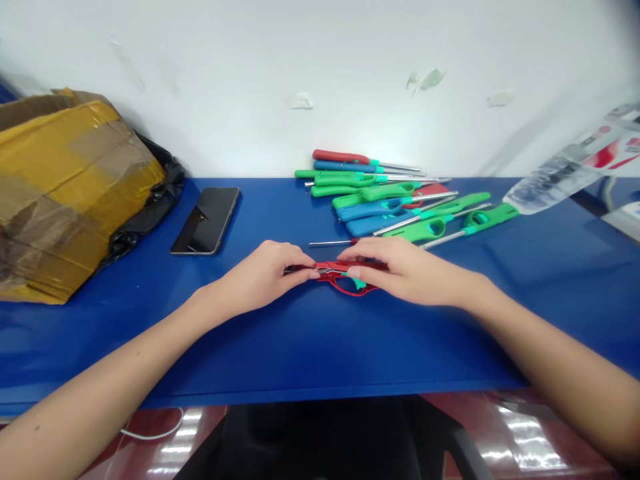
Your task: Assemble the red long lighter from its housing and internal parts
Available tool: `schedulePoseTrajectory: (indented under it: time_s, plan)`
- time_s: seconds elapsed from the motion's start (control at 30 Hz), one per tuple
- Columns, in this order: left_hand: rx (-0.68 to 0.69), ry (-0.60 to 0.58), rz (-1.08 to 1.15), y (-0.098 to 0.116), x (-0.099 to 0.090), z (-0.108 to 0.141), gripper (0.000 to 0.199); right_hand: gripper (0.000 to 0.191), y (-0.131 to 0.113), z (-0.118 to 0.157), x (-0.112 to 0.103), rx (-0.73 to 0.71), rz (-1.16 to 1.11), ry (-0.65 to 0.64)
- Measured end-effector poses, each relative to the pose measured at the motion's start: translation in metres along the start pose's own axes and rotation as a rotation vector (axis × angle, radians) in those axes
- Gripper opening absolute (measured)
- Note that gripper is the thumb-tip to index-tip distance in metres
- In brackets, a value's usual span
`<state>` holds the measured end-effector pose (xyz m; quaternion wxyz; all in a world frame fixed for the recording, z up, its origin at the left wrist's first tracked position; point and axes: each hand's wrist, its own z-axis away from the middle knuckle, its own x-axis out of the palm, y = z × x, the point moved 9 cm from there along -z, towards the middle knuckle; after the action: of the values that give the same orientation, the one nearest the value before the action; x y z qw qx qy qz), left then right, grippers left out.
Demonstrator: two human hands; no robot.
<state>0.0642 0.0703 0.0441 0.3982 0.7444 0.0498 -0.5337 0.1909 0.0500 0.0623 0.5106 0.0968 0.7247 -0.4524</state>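
A red lighter handle (345, 283) with a green trigger piece in its loop lies across the front middle of the blue table, between both hands. My left hand (267, 273) pinches its left end, where a thin metal part shows. Thumb and fingers of my right hand (405, 270) are closed on the right part of the red handle. Just behind my hands, a thin metal rod (330, 244) points left. Beyond it lies a pile of green, blue and red long lighters, among them a green lighter (415, 230) and a blue lighter (370, 210).
On the blue table (300, 353), a black phone (207, 221) lies left of the hands. A taped cardboard box (75, 200) with black plastic stands at the far left. At the right, a plastic bottle (565, 163) lies tilted. A white wall (240, 87) rises behind the table.
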Motion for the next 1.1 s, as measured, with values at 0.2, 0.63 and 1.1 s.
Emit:
schedulePoseTrajectory:
  time_s: [0.2,0.63,1.1]
  plan:
    - [-0.018,-0.038,0.013,-0.0033,0.0021,-0.0009,0.027,0.028,-0.0007,-0.0008,0.0018,0.009,-0.009,-0.007]
    - [-0.037,0.000,0.009,-0.0049,0.0039,-0.0030,0.023,0.029,0.0008,-0.0015,0.0022,0.019,-0.008,-0.010]
    - [-0.068,0.105,0.064,-0.0056,0.0042,-0.0011,0.016,0.032,-0.0006,-0.0012,0.0036,0.022,-0.029,-0.032]
